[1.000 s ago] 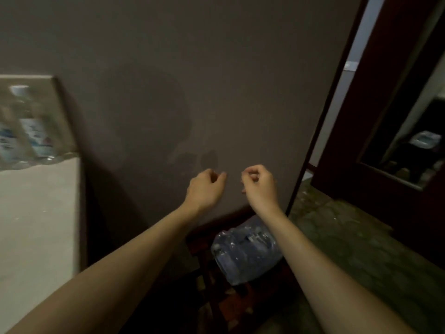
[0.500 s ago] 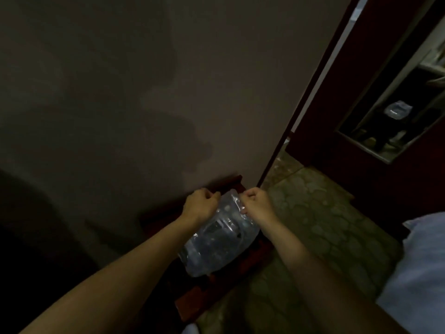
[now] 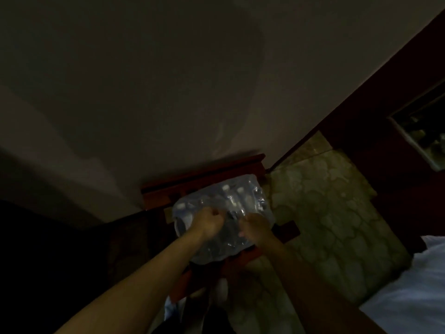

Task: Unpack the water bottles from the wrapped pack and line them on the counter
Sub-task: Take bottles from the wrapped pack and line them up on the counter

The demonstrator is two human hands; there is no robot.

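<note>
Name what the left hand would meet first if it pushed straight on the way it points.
Probably the clear wrap of the water bottle pack: the left hand already lies on it, fingers curled, pointing at the bottles inside. Depth is unclear in this dim view.

Pretty dim room, mostly a plain grey wall [image 3: 144, 92] filling the top. A reddish wooden stand [image 3: 207, 174] sits right at its base. To the right of the stand there's patterned greenish floor [image 3: 325, 213], dark wood furniture [image 3: 385, 112] beyond that, and white bedding [image 3: 414, 292] lower right.
</note>
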